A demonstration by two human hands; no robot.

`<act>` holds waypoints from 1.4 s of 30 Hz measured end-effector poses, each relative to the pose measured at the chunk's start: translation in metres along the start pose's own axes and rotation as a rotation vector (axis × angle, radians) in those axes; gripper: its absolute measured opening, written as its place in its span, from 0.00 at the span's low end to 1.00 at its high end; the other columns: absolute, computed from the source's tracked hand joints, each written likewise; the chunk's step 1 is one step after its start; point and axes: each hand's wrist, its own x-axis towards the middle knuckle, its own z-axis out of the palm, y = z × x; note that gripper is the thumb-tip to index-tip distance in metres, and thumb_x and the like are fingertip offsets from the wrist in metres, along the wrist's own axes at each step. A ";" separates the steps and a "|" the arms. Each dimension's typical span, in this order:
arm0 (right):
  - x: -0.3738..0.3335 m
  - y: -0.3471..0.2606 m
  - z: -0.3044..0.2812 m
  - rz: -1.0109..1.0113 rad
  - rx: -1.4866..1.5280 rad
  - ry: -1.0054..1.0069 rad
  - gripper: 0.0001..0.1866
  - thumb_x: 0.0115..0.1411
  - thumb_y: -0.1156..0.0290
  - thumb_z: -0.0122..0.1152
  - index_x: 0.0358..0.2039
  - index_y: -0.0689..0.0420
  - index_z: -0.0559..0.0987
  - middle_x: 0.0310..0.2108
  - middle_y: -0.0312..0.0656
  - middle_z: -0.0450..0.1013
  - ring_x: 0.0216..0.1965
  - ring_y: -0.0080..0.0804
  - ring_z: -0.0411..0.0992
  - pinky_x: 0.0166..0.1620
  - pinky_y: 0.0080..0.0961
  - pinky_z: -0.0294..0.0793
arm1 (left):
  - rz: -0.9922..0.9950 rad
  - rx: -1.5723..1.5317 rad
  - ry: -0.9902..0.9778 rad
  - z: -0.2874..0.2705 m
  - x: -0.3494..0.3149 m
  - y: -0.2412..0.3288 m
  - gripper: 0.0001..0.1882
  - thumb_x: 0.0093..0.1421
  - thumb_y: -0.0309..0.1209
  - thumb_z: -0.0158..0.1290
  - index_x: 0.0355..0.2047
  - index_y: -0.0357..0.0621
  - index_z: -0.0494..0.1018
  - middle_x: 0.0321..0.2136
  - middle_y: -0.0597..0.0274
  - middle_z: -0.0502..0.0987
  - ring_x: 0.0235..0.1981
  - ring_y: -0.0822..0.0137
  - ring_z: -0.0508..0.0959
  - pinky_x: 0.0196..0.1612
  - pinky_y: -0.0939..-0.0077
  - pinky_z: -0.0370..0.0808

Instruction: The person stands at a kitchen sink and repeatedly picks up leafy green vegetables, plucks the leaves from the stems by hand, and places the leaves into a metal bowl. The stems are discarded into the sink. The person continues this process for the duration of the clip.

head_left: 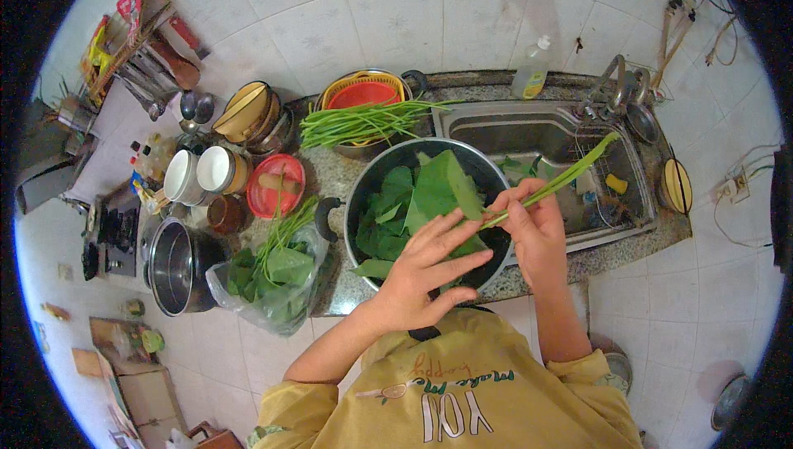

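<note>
Above a big dark pot (351,226) of large green leaves (395,201), my right hand (537,238) pinches a bundle of thin green stems (570,175). The stems slant up to the right, over the sink. Their lower end meets a broad leaf (446,189) that stands up over the pot's middle. My left hand (438,263) is over the pot's near side with its fingers stretched out and spread. Its upper fingertips come close to the leaf and the stem ends; whether they touch, I cannot tell.
Right of the pot is a metal sink (541,110) with a faucet (613,90) and a yellow sponge (615,184). Long green stems (359,123) lie across a pot with baskets behind. A plastic bag of leaves (285,284), a red bowl (263,201) and an empty pot (178,271) stand left.
</note>
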 end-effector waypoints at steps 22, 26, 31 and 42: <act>-0.016 -0.026 0.009 -0.377 -0.484 -0.137 0.03 0.52 0.83 0.46 0.27 0.62 0.69 0.28 0.45 0.71 0.30 0.34 0.71 0.36 0.24 0.70 | -0.586 -0.762 0.406 -0.008 0.002 0.008 0.07 0.56 0.21 0.44 0.34 0.34 0.70 0.27 0.57 0.74 0.23 0.70 0.75 0.24 0.82 0.74; -0.014 -0.031 0.002 -0.586 -0.492 -0.211 0.05 0.51 0.82 0.47 0.25 0.61 0.72 0.29 0.47 0.73 0.31 0.39 0.72 0.36 0.27 0.72 | -0.535 -0.708 0.323 0.003 -0.008 0.001 0.06 0.55 0.19 0.43 0.31 0.34 0.70 0.24 0.59 0.73 0.20 0.72 0.74 0.22 0.82 0.72; -0.019 -0.029 -0.018 -0.670 -0.538 -0.285 0.05 0.48 0.78 0.51 0.24 0.61 0.76 0.29 0.47 0.73 0.34 0.40 0.73 0.37 0.29 0.73 | -0.296 -0.243 0.304 0.013 0.002 -0.006 0.09 0.47 0.15 0.44 0.29 0.34 0.70 0.22 0.58 0.72 0.20 0.69 0.73 0.22 0.77 0.69; -0.035 -0.059 -0.083 -0.714 -0.555 -0.018 0.09 0.54 0.74 0.47 0.20 0.62 0.73 0.26 0.49 0.72 0.30 0.44 0.72 0.32 0.33 0.72 | -0.597 -0.412 0.306 0.029 0.087 -0.052 0.07 0.54 0.21 0.44 0.33 0.38 0.71 0.19 0.66 0.69 0.11 0.78 0.65 0.14 0.84 0.61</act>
